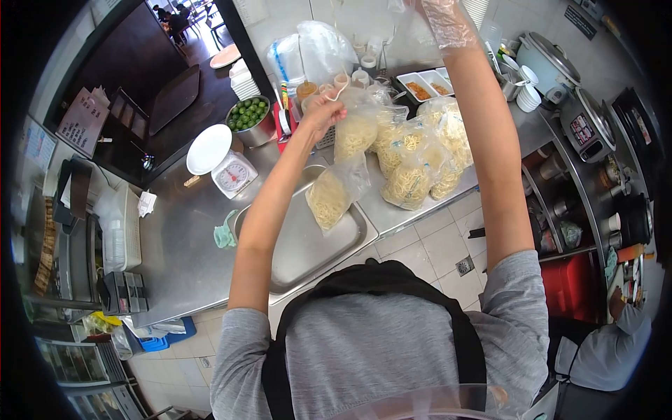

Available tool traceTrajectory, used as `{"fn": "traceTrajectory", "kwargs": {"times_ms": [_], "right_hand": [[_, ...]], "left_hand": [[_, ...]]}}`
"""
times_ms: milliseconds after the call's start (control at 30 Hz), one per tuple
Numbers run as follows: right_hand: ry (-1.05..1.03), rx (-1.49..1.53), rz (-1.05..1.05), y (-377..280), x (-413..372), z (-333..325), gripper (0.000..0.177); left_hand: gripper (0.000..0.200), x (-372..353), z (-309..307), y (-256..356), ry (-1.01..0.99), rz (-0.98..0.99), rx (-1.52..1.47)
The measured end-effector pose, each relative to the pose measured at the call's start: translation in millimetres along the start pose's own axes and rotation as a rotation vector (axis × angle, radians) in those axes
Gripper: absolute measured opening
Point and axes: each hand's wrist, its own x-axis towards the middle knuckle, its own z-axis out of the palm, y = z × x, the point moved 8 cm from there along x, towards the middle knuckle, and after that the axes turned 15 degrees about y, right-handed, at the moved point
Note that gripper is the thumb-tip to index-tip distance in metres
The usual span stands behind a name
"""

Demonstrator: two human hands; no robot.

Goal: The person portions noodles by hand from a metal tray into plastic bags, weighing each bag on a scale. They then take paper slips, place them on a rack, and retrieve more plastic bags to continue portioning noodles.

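My left hand (324, 114), bare, is raised over the counter with its fingers pinched around a thin pale string (341, 82) that runs up towards the top of the view. Below it, a clear bag of noodles (353, 136) stands on the counter. My right hand (448, 24), in a clear plastic glove, reaches up at the top edge; its fingertips are cut off and a clear plastic bag (414, 35) is beside it. One noodle bag (327, 199) lies in the steel tray (308, 259). Several more noodle bags (409, 185) are piled to its right.
A kitchen scale (234, 173) with a white plate (209, 150) and a pot of green limes (248, 115) are at left. White food trays (420, 87) stand at the back, rice cookers (588, 129) at right. Another person (609, 350) is at lower right.
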Motion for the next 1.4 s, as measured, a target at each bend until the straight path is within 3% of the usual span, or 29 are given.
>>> {"fn": "traceTrajectory", "kwargs": {"times_ms": [133,267,367,467,567,667,767,867,1067,1167,1267,1400], "right_hand": [[0.022,-0.056,0.060,15,-9,-9,0.018],[-0.001,-0.067,0.081,15,-9,-7,0.020],[-0.014,-0.092,0.102,8,-9,-2,0.020],[-0.018,-0.120,0.097,0,-17,-1,0.019],[-0.034,-0.183,0.131,-6,-24,5,0.018],[-0.080,-0.165,0.135,-3,-25,20,0.017],[-0.122,-0.097,0.168,0,-30,34,0.016],[-0.187,-0.070,0.200,6,-38,49,0.015],[-0.296,0.002,0.288,13,-57,85,0.017],[-0.380,0.117,0.345,28,-70,104,0.018],[-0.382,-0.179,0.227,35,-88,117,0.017],[-0.432,-0.090,0.457,73,-131,136,0.017]], "left_hand": [[0.052,2,-3,-52,0.057,-0.037,-0.018],[0.054,-7,19,-35,0.054,0.039,-0.020],[0.055,-8,10,-36,0.079,0.052,0.174],[0.051,-48,13,0,0.119,1.078,1.036],[0.037,-105,37,9,-0.073,0.586,1.266],[0.031,-135,41,-17,-0.192,0.486,1.658],[0.021,-119,0,-44,-0.071,0.541,1.718],[0.025,-132,-46,-16,0.204,0.710,1.183],[0.053,-167,-75,19,0.202,0.300,0.568],[0.063,-166,-91,16,0.164,0.126,0.374],[0.066,-172,-100,20,0.171,0.018,0.368],[0.068,-181,-109,25,0.207,0.020,0.325]]}}
